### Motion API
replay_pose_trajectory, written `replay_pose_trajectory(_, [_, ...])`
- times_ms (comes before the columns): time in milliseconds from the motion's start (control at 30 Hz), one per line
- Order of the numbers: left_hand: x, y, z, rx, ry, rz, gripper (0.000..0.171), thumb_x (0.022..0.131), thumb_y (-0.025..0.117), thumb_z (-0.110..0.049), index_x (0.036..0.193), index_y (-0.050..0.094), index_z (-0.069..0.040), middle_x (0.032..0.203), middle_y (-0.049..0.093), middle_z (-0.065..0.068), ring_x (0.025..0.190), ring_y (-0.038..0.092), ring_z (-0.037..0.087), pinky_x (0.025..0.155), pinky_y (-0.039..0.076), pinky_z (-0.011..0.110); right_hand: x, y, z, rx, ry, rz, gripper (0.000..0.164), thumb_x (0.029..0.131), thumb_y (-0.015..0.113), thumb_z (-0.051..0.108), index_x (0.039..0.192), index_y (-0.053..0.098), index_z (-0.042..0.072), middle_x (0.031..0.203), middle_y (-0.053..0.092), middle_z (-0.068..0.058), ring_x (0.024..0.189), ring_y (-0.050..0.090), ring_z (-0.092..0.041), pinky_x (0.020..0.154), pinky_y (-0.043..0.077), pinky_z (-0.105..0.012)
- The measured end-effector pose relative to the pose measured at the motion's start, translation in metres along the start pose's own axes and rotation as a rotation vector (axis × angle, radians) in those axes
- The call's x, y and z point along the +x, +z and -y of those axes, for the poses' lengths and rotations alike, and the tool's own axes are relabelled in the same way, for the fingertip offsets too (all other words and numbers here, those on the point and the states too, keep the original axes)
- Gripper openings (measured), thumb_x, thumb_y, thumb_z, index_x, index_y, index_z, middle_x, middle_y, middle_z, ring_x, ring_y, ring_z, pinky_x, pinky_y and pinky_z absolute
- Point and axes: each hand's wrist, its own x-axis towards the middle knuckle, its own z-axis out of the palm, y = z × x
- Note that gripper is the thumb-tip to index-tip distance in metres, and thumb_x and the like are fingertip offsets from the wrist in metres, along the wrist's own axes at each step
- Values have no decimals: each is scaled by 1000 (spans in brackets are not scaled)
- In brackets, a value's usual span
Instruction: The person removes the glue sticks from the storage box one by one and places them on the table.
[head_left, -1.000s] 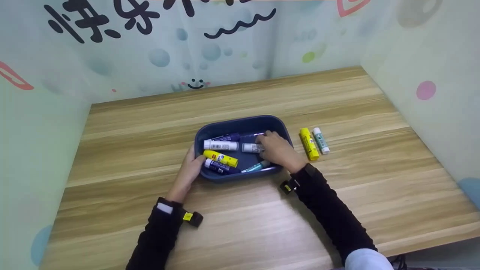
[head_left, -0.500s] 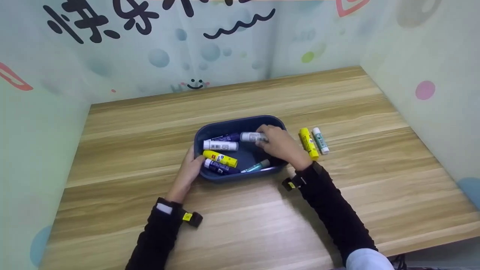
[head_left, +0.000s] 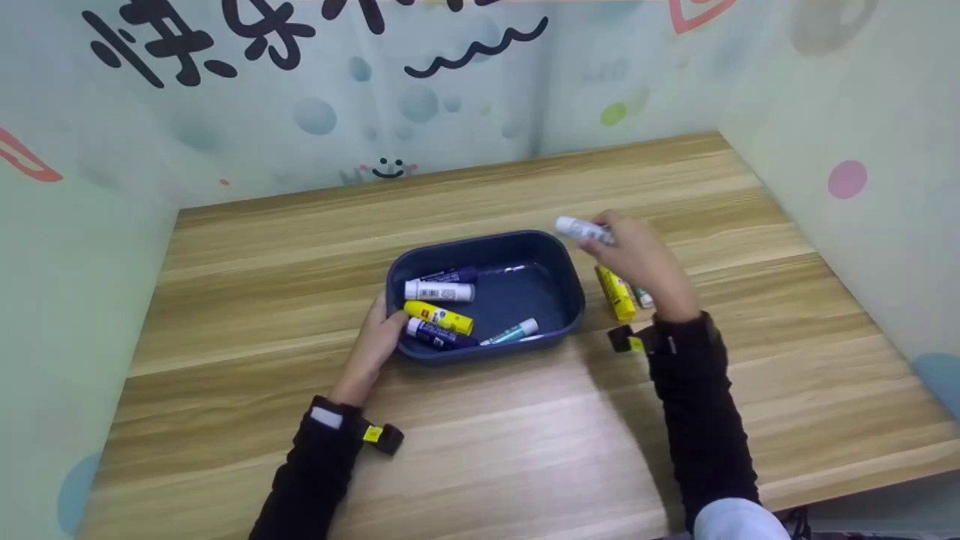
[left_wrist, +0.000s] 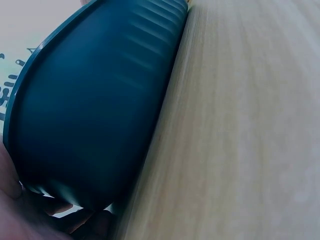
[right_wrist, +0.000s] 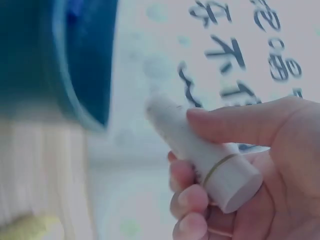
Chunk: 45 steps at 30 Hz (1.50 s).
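Observation:
My right hand [head_left: 641, 259] grips a white glue stick [head_left: 576, 228] between thumb and curled fingers, raised beyond the right end of a dark blue plastic basin [head_left: 487, 354]. In the right wrist view the white glue stick [right_wrist: 200, 150] slants across the palm. At the basin's left end my left hand [head_left: 379, 334] holds the wall, thumb over the rim and fingers outside. Inside lie another white glue stick [head_left: 450, 292], a yellow one [head_left: 441, 318], two purple ones, including one at the front [head_left: 439, 335], and a teal-and-white one [head_left: 511, 332].
On the wood-grain table [head_left: 480, 465], right of the basin, lie a yellow glue stick [head_left: 617, 295] and a small green-and-white glue stick [head_left: 643, 298], partly hidden by my right hand. Printed wall sheets [head_left: 262, 142] stand behind and beside the table.
My right hand has lifted the white glue stick out of the basin and carried it up and to the right. The left hand stays on the basin.

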Motion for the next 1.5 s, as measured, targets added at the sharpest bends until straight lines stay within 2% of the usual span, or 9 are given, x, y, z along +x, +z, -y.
replay_pose_trajectory(200, [0,-1,3,-3,6,-9,60,87,37,1,145,21,4,150,25,23,140,22,32,116,15,42,-4,-22,-32,5,148,47,47,91,53,26,123,49,-8,102,58,-23,74,51,-23,59,42,-28])
replay_pose_trajectory(333, [0,-1,2,-4,-1,-8,59,88,37,0,145,21,3,150,24,23,140,21,33,116,15,42,-8,-30,-55,49,255,101,44,91,53,25,118,51,-9,86,53,-13,65,46,-17,55,40,-26])
replay_pose_trajectory(533, [1,0,1,25,-27,-5,59,90,37,-2,146,20,1,151,23,22,140,21,33,116,16,42,-8,-30,-85,105,350,189,28,88,50,18,95,53,-10,67,46,-3,53,43,-12,50,42,-25])
replay_pose_trajectory(700, [0,0,1,40,-21,0,60,90,38,-2,147,19,1,151,23,21,140,21,33,116,15,42,-4,-26,-96,86,416,248,25,86,49,18,87,54,-6,66,48,-2,54,46,-13,51,44,-25])
replay_pose_trajectory(833, [1,0,1,48,-16,2,61,89,38,-2,146,18,2,151,22,22,141,20,33,117,14,42,-2,-21,-98,39,421,244,36,85,53,23,97,55,-12,80,56,-13,65,52,-19,54,44,-26])
replay_pose_trajectory(933, [2,0,1,35,-19,-5,62,88,38,-1,146,18,3,151,22,22,141,19,32,117,14,41,-1,-18,-100,31,434,246,38,85,54,22,101,55,-12,88,59,-17,70,55,-21,56,45,-25])
replay_pose_trajectory(1067, [2,1,1,17,-24,-8,62,88,37,-1,146,17,3,152,21,22,141,18,31,117,13,40,0,-17,-102,55,451,258,27,85,52,15,96,58,-10,81,60,-11,68,55,-18,56,46,-25])
replay_pose_trajectory(1267, [2,1,0,10,-23,-10,62,88,38,0,146,17,3,152,19,21,142,17,31,117,13,40,4,-15,-101,57,404,256,21,82,52,12,87,62,-7,72,58,-5,63,51,-16,55,43,-25])
replay_pose_trajectory(1500, [1,1,-1,3,-2,-12,63,86,38,0,146,19,4,151,22,22,141,20,31,117,14,39,4,-13,-94,74,365,246,33,84,54,11,103,60,-14,88,61,-15,74,54,-19,61,45,-24])
